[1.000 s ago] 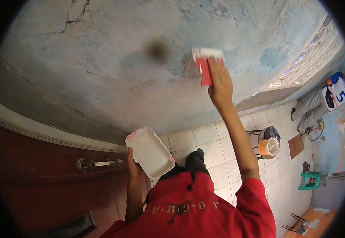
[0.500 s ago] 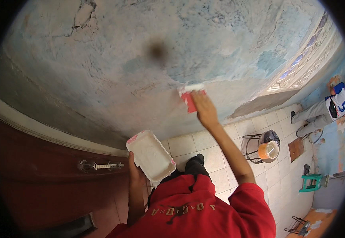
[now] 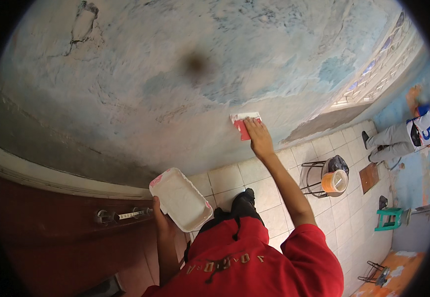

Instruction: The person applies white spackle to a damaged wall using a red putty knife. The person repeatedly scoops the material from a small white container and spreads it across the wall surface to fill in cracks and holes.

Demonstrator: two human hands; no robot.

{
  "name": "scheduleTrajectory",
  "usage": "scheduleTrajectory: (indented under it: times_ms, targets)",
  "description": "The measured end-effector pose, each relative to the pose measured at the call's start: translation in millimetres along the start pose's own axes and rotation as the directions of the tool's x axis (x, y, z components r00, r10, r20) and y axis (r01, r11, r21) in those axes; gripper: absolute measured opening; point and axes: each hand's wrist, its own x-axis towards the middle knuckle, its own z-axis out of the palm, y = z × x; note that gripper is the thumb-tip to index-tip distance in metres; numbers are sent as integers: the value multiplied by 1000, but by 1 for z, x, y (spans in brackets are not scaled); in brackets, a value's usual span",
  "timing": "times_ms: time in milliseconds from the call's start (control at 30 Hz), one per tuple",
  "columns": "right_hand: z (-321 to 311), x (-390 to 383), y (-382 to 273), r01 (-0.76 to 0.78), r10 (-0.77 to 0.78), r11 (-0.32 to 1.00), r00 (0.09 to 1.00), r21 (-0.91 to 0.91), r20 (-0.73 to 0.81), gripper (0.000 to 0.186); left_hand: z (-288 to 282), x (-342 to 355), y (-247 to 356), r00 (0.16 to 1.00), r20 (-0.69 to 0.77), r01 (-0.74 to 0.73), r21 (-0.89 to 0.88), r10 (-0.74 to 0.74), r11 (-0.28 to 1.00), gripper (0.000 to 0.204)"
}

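Note:
My right hand point(image 3: 259, 138) grips a red putty spreader point(image 3: 243, 129) at the plastered wall point(image 3: 215, 141). White paste coats the spreader's far edge; whether that edge presses on the wall I cannot tell. Patches of blue paint and smears of pale filler cover the wall around it. Low on the left, my left hand point(image 3: 163, 220) holds a shallow white tray point(image 3: 180, 199) by its left side, fingers mostly hidden beneath. The tray tilts toward me, with pink stains on its rim and a whitish layer inside.
A dark red door point(image 3: 51, 218) with a metal handle point(image 3: 126, 216) stands close on my left. An orange bucket point(image 3: 333, 182) sits on a round stool point(image 3: 314, 179) to the right. Beyond are a green stool point(image 3: 388, 219), another person point(image 3: 398, 138) and a window grille point(image 3: 373, 74).
The spreader has moved a little to the right along the wall in my right hand. The tray and my left hand have shifted slightly left and closer. The view has turned somewhat.

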Motion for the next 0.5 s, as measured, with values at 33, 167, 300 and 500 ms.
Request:
scheduleTrajectory:
  times_ms: [33,167,300,500]
  targets:
    - [-16,8,-1,43,-42,999,998,19,-56,62,-5,-1,1,1000,-5,0,3,0,1000,74]
    - [-118,79,-13,172,-181,984,925,-57,-333,66,-4,-4,-2,999,-32,-30,-44,28,999,74]
    - [-141,130,-24,97,-183,962,922,-255,-340,63,-4,0,-6,1000,0,-4,-61,4,998,73]
    - [-10,-6,12,57,-56,997,998,-53,35,62,16,-3,6,1000,11,9,-59,-8,998,71]
